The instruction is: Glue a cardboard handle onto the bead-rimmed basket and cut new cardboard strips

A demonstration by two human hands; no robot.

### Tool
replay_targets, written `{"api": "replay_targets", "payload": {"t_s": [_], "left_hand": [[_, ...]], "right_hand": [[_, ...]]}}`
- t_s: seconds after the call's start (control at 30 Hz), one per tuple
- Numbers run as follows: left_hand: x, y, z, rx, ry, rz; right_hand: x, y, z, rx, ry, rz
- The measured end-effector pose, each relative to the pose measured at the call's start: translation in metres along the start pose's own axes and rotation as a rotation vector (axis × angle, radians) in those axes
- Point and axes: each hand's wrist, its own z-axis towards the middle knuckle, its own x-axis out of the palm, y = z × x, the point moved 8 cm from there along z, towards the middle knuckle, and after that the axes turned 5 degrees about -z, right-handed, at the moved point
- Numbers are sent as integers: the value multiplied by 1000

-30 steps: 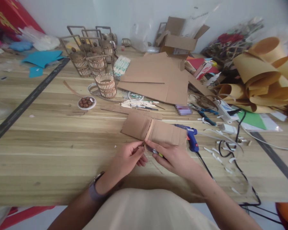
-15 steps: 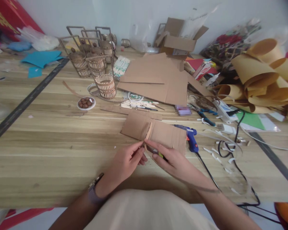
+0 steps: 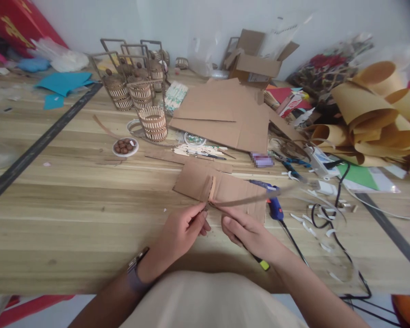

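My left hand [image 3: 186,228] is closed in a pinch on the end of a narrow cardboard strip [image 3: 212,187] over the near edge of a piece of cardboard [image 3: 239,189]. My right hand [image 3: 248,230] is curled around a cutter with a black and yellow-green handle [image 3: 263,264], whose end pokes out below the palm; its blade cannot be made out. From between the fingertips a long brownish strip [image 3: 259,197], smeared by motion, reaches right across the cardboard and over a blue glue gun [image 3: 276,205].
Behind lie large cardboard sheets [image 3: 222,109], thin sticks [image 3: 198,150] and a bowl of brown balls [image 3: 125,146]. Several small stick baskets [image 3: 153,123] stand at the back left. Right are pliers [image 3: 292,168], cables, white scraps [image 3: 307,223] and rolled brown paper [image 3: 365,109].
My right hand has turned and drawn slightly back, so the cutter's handle end now shows below it. A long strip now sweeps out to the right. The left hand keeps its pinch.
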Motion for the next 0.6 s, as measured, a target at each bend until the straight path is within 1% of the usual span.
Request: {"api": "replay_targets", "payload": {"t_s": [0.07,0.1,0.17,0.23,0.27,0.37,0.43,0.47,0.53,0.57,0.6], "left_hand": [[0,0,0,5,-11,-3],[-1,1,1,-2,-20,-19],[-2,4,2,-34,-39,-83],[-7,7,4,-75,-87,-157],[-12,8,5,-90,-133,-184],[-32,7,5,-100,-328,-245],[-40,6,4,-94,-409,-281],[-41,5,4,-97,-417,-295],[-38,6,4,-116,-394,-315],[-35,7,5,-127,-377,-322],[-33,8,5,-136,-362,-326]], "right_hand": [[3,-4,-1,40,24,95],[3,-3,-1,33,27,102],[1,1,-1,-22,20,2],[-1,4,0,-62,11,-144],[-3,3,1,-62,-5,-221],[-7,-5,5,-13,-73,-455],[-7,-8,8,-4,-94,-587],[-7,-9,10,-17,-94,-636],[-12,-8,16,-57,-112,-698],[-19,-9,20,-62,-144,-717],[-32,-13,25,-41,-196,-730]]}}
